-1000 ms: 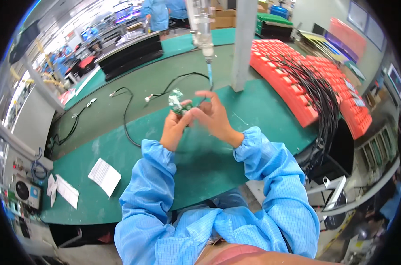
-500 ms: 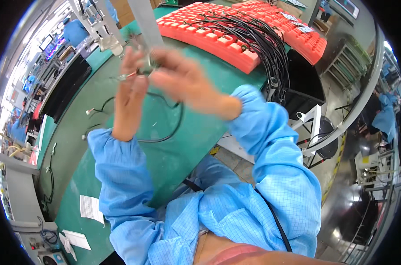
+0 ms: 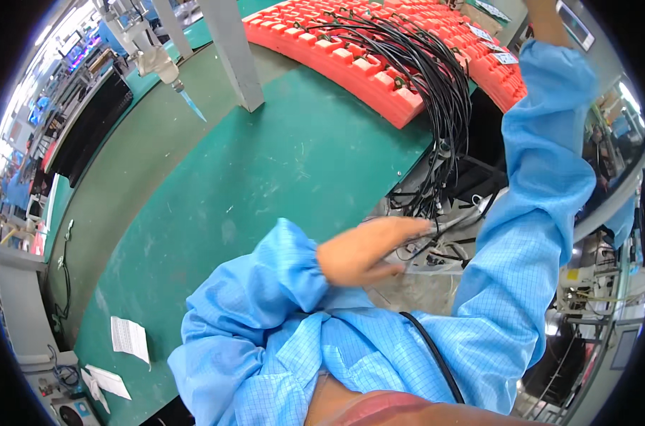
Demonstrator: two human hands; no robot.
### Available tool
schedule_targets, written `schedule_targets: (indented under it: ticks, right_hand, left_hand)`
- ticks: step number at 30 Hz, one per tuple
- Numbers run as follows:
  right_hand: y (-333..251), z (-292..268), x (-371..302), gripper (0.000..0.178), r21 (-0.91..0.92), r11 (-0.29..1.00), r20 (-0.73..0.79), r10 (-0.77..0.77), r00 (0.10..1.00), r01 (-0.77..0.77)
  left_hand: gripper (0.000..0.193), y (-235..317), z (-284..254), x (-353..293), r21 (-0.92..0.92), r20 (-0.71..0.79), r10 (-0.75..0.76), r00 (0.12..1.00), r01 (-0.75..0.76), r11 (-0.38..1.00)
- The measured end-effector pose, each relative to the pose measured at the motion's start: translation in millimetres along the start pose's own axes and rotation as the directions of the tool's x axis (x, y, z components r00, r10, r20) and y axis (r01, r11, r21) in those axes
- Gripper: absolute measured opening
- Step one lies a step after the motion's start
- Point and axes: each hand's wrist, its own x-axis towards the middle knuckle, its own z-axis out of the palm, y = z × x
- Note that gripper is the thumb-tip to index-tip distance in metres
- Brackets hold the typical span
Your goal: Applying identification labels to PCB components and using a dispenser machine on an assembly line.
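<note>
My left hand point(image 3: 361, 250) is blurred, low over the table's right edge, with its fingers pressed together around a thin grey cable end point(image 3: 447, 224) that sticks out to the right. Just beyond it a bundle of black cables point(image 3: 436, 106) hangs down from the red slotted tray point(image 3: 351, 57). My right arm in a blue sleeve point(image 3: 543, 163) reaches up to the top right; only the bare wrist point(image 3: 546, 21) shows, and the hand itself is cut off by the picture's rim.
The green mat point(image 3: 266, 170) covers the bench. A grey post point(image 3: 230, 53) and a hanging dispenser with a blue tip point(image 3: 184, 96) stand at the back left. Paper slips point(image 3: 129, 337) lie at the front left. Metal frames and wiring point(image 3: 450, 248) fill the gap on the right.
The hands have parted. My left hand dropped from in front of me to the right table edge by the hanging cables; my right arm swung up and out of the picture. The view turned right.
</note>
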Motion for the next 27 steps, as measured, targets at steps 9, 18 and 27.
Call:
schedule_targets:
  ticks: [9,18,27]
  right_hand:
    - [12.2,159.8,11.6,0.031,0.356,0.91,0.408,0.055,0.911,-0.215]
    - [-47.2,326.8,26.9,0.028,0.459,0.841,0.201,0.216,0.955,-0.287]
    - [-58.6,394.6,-17.0,0.03,0.146,0.952,0.472,0.17,0.865,-0.267]
  left_hand:
    - [0.027,-27.0,-54.5,-115.6,-0.031,-0.658,-0.499,0.564,0.642,0.766]
    - [0.019,-30.6,-75.7,-102.1,0.079,-0.598,-0.485,0.638,0.649,0.757]
    - [0.026,-27.8,-82.0,-104.3,-0.037,-0.567,-0.509,0.647,0.598,0.801]
